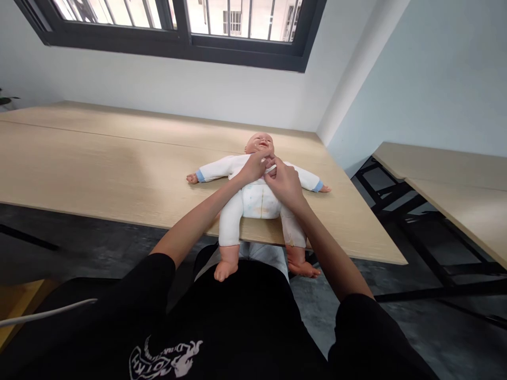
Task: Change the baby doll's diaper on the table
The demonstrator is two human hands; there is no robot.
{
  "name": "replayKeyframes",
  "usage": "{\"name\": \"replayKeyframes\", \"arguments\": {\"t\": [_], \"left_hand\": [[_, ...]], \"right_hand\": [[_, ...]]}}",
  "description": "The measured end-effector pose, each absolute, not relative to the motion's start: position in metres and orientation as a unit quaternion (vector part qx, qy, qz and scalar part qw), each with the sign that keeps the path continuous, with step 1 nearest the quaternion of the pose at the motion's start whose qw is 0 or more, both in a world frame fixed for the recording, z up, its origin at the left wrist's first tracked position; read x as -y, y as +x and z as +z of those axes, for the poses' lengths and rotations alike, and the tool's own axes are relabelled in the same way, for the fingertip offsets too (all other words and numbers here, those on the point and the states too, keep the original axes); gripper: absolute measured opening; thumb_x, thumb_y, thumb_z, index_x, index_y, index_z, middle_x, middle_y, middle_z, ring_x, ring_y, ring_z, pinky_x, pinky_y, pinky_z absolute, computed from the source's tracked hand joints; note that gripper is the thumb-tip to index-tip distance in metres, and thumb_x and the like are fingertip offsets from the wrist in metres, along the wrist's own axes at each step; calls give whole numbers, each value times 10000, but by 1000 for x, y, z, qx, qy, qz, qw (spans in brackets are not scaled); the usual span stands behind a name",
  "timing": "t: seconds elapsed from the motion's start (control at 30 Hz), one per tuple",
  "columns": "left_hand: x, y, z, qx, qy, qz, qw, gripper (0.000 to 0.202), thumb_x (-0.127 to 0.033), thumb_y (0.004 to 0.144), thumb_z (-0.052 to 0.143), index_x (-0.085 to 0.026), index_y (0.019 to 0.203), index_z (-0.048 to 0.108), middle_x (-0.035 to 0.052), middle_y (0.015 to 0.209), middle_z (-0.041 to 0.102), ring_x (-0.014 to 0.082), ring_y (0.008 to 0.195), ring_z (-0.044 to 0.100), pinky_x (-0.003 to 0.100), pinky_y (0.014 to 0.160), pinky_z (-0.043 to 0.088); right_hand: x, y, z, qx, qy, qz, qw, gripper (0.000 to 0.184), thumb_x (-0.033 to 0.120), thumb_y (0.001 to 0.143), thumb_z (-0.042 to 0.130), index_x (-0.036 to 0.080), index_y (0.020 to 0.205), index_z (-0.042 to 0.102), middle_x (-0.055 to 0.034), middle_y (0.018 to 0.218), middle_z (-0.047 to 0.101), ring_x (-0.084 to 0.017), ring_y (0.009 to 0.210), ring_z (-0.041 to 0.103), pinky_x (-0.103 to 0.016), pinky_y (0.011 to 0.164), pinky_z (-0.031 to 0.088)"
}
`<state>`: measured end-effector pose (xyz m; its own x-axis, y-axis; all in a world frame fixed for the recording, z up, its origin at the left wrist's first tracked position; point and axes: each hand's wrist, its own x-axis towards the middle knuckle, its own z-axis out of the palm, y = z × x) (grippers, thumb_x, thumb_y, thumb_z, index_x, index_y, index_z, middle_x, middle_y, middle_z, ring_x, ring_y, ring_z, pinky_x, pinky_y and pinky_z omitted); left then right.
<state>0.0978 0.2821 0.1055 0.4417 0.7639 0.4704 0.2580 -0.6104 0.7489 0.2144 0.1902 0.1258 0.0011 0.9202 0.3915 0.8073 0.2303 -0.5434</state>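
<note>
A baby doll point(259, 141) lies on its back at the table's front edge, its arms spread and its bare feet hanging over the edge. It wears a white top point(218, 167) with blue cuffs and a pale printed diaper point(260, 201); white fabric covers its legs. Over the doll's chest, just below the chin, my left hand point(255, 167) is closed with its fingertips pinching the top's front. My right hand point(285, 182) meets it there, fingers curled on the same cloth. A bit of white fabric shows between the hands; the exact pinch point is mostly hidden by my fingers.
The doll rests on a light wooden table point(99, 169) pushed against a wall under a barred window point(245, 45). Another wooden table point(467, 195) with a black frame stands at the right. A white cable point(47, 311) runs in at the lower left.
</note>
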Motion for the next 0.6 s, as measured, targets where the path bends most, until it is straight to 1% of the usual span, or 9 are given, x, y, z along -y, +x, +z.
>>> {"name": "replayKeyframes", "arguments": {"t": [0.07, 0.13, 0.2, 0.3, 0.33, 0.4, 0.5, 0.53, 0.6], "left_hand": [[-275, 86, 108, -339, 774, 458, 276, 157, -147, 920, 445, -185, 920, 598, 101, 1131, 700, 219, 1065, 626, 338, 890, 512], [-265, 67, 108, -364, 763, 471, 250, 155, -181, 943, 451, -193, 981, 602, 92, 1170, 698, 212, 1100, 630, 330, 900, 519], [-254, 41, 105, -393, 761, 460, 235, 131, -216, 937, 473, -187, 956, 600, 89, 1113, 705, 217, 1073, 638, 332, 891, 526], [-239, 3, 91, -444, 763, 407, 235, 130, -237, 903, 469, -184, 920, 586, 79, 972, 693, 216, 931, 647, 352, 880, 534], [-235, -8, 85, -458, 769, 380, 234, 131, -243, 890, 466, -186, 919, 580, 83, 961, 688, 224, 922, 645, 369, 893, 533], [-230, -23, 75, -474, 797, 299, 225, 127, -275, 870, 486, -192, 907, 574, 99, 994, 687, 260, 989, 638, 421, 963, 513], [-226, -30, 68, -471, 834, 199, 206, 172, -337, 834, 556, -206, 941, 592, 103, 1117, 683, 306, 1168, 584, 484, 1073, 452], [-226, -29, 68, -473, 837, 186, 202, 195, -342, 814, 581, -209, 956, 597, 101, 1144, 679, 314, 1199, 569, 497, 1084, 443], [-225, -26, 69, -472, 830, 193, 226, 225, -334, 778, 615, -205, 962, 604, 105, 1148, 683, 321, 1191, 578, 497, 1061, 463]], "right_hand": [[-189, 216, 128, 708, -611, 87, 344, 145, 173, 867, 598, 209, 1005, 622, -53, 847, 738, -300, 880, 687, -382, 815, 457], [-190, 222, 132, 719, -589, 120, 348, 125, 217, 902, 603, 201, 1021, 638, -53, 878, 744, -273, 879, 689, -355, 802, 461], [-194, 232, 137, 733, -559, 162, 353, 133, 228, 907, 604, 192, 1024, 657, -47, 884, 744, -236, 863, 687, -314, 770, 460], [-205, 244, 143, 757, -522, 197, 341, 143, 212, 883, 608, 186, 997, 691, -37, 849, 741, -208, 842, 673, -279, 742, 445], [-209, 245, 144, 765, -513, 199, 335, 145, 206, 873, 610, 188, 984, 702, -31, 830, 738, -203, 825, 666, -277, 739, 439], [-220, 245, 141, 774, -505, 194, 328, 137, 214, 863, 617, 192, 953, 718, -19, 776, 725, -194, 771, 647, -279, 727, 425], [-232, 238, 128, 771, -509, 166, 347, 138, 253, 870, 605, 190, 906, 723, -17, 744, 701, -187, 721, 611, -285, 704, 410], [-235, 236, 123, 768, -508, 154, 357, 142, 258, 870, 598, 188, 893, 720, -20, 761, 699, -185, 724, 603, -286, 704, 408], [-240, 232, 112, 765, -507, 140, 373, 144, 258, 866, 586, 185, 877, 709, -20, 788, 695, -180, 733, 591, -283, 707, 406]]}}
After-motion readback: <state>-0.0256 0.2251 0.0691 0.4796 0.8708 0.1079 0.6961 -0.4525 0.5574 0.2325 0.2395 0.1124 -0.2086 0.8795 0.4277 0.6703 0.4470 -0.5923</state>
